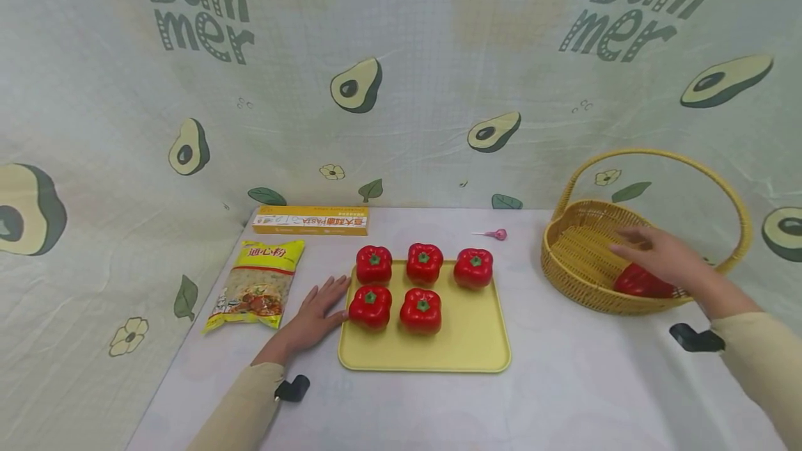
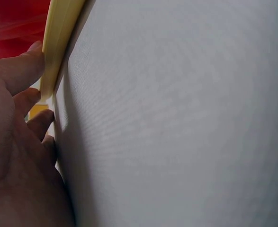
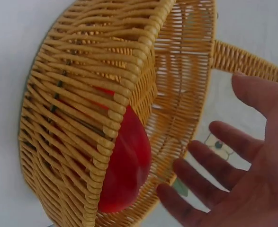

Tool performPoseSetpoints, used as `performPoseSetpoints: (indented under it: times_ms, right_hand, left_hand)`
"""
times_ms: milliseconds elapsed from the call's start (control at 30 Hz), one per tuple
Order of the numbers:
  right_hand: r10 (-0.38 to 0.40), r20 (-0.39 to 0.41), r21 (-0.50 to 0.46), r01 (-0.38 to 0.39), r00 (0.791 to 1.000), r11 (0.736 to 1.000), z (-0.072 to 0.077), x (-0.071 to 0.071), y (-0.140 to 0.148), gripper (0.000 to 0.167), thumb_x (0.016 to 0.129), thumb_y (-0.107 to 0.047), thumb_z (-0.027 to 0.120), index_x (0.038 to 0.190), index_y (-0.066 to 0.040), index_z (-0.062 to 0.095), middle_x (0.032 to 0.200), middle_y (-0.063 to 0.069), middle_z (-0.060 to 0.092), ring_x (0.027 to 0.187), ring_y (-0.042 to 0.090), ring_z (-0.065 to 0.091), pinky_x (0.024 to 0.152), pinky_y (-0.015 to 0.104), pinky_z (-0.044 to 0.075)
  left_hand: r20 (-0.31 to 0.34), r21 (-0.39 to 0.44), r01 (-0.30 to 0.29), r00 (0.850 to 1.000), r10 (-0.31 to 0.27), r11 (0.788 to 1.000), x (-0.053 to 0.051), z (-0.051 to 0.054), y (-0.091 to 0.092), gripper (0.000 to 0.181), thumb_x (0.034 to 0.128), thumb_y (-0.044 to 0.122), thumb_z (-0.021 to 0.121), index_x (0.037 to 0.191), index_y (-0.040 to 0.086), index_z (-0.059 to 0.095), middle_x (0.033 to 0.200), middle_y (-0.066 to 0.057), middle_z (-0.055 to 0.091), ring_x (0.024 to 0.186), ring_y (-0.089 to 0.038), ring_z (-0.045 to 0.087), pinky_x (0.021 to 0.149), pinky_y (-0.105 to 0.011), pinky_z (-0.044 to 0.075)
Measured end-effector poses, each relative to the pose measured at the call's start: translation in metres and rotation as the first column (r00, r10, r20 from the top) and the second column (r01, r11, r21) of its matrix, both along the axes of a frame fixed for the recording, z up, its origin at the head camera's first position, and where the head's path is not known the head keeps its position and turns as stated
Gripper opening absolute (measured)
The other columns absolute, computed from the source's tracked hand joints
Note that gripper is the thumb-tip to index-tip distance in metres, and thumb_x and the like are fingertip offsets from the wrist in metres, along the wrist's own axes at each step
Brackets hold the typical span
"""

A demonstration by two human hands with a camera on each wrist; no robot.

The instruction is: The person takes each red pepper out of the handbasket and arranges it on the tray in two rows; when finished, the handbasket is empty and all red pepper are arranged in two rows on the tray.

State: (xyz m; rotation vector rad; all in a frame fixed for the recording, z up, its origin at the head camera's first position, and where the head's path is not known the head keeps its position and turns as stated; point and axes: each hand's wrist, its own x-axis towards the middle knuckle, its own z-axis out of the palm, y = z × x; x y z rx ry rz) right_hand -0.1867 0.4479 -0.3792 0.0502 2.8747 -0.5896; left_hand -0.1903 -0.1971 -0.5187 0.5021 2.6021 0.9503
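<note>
My left hand [image 1: 315, 319] lies beside the yellow tray [image 1: 464, 350], fingers spread, its thumb against the tray's left rim. Several red bell peppers [image 1: 421, 311] sit on the tray, stems up, three in the far row. My right hand [image 1: 663, 256] hovers over the wicker basket [image 1: 567, 273] with loose fingers and nothing in them. Below it a red bell pepper [image 3: 129, 161] lies inside the basket near the front wall; in the right wrist view the hand is apart from it. The left wrist view shows the left thumb at the rim [image 2: 56, 47].
A yellow pasta bag [image 1: 260, 284] lies left of the left hand, with a long pasta box [image 1: 311, 220] behind it. A small pink pointed item [image 1: 498, 234] lies behind the tray. The basket's tall handle [image 1: 651, 152] arches up. A patterned cloth hangs at the back.
</note>
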Motion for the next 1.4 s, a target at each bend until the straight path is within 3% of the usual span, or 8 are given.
performPoseSetpoints:
  times_ms: [400, 767, 1033, 1233, 1400]
  right_hand:
    - [-0.004, 0.104, 0.101, -0.007, 0.995, 0.995, -0.008, -0.006, 0.019, 0.092, 0.101, -0.062, 0.049, 0.138, 0.022, 0.037, 0.133, 0.05, 0.041, 0.117, 0.067, 0.042, 0.096, 0.078, 0.038]
    - [0.006, 0.191, 0.062, -0.018, 0.982, 0.998, -0.012, -0.007, 0.022, 0.096, 0.099, -0.065, 0.047, 0.144, 0.018, 0.033, 0.138, 0.049, 0.035, 0.117, 0.066, 0.038, 0.095, 0.081, 0.035]
    - [0.045, 0.171, 0.05, -0.055, 0.984, 0.997, -0.011, -0.012, 0.011, 0.087, 0.098, -0.052, 0.06, 0.141, 0.02, 0.037, 0.136, 0.048, 0.041, 0.116, 0.063, 0.045, 0.093, 0.075, 0.043]
    - [0.069, 0.24, 0.001, -0.071, 0.968, 0.997, -0.008, -0.016, 0.012, 0.087, 0.09, -0.042, 0.074, 0.14, 0.02, 0.038, 0.134, 0.049, 0.041, 0.116, 0.063, 0.047, 0.091, 0.07, 0.048]
    - [0.082, 0.296, -0.043, -0.073, 0.952, 0.996, -0.007, -0.018, 0.013, 0.084, 0.089, -0.031, 0.077, 0.144, 0.017, 0.035, 0.136, 0.049, 0.039, 0.114, 0.06, 0.05, 0.087, 0.064, 0.053]
  left_hand:
    - [0.005, 0.006, -0.007, 1.0, 0.007, 1.0, 0.001, 0.004, 0.002, 0.074, 0.1007, 0.043, 0.061, 0.163, 0.027, 0.025, 0.169, 0.002, 0.021, 0.158, -0.025, 0.001, 0.126, -0.052, -0.004]
    - [0.006, 0.002, -0.01, 1.0, 0.01, 1.0, 0.002, 0.004, 0.002, 0.074, 0.1007, 0.043, 0.061, 0.163, 0.028, 0.024, 0.169, 0.003, 0.02, 0.158, -0.024, 0.001, 0.126, -0.051, -0.004]
    - [0.007, 0.0, -0.01, 1.0, 0.01, 1.0, 0.002, 0.005, 0.002, 0.074, 0.1008, 0.042, 0.061, 0.163, 0.028, 0.025, 0.169, 0.003, 0.021, 0.158, -0.023, 0.001, 0.126, -0.051, -0.004]
    - [0.013, 0.001, -0.013, 1.0, 0.012, 1.0, 0.003, 0.006, 0.003, 0.074, 0.1011, 0.042, 0.061, 0.163, 0.028, 0.024, 0.169, 0.003, 0.021, 0.158, -0.023, 0.0, 0.126, -0.05, -0.004]
    - [0.011, -0.001, -0.016, 1.0, 0.016, 1.0, 0.003, 0.006, 0.003, 0.074, 0.101, 0.041, 0.061, 0.163, 0.028, 0.024, 0.169, 0.003, 0.021, 0.158, -0.023, 0.0, 0.126, -0.051, -0.004]
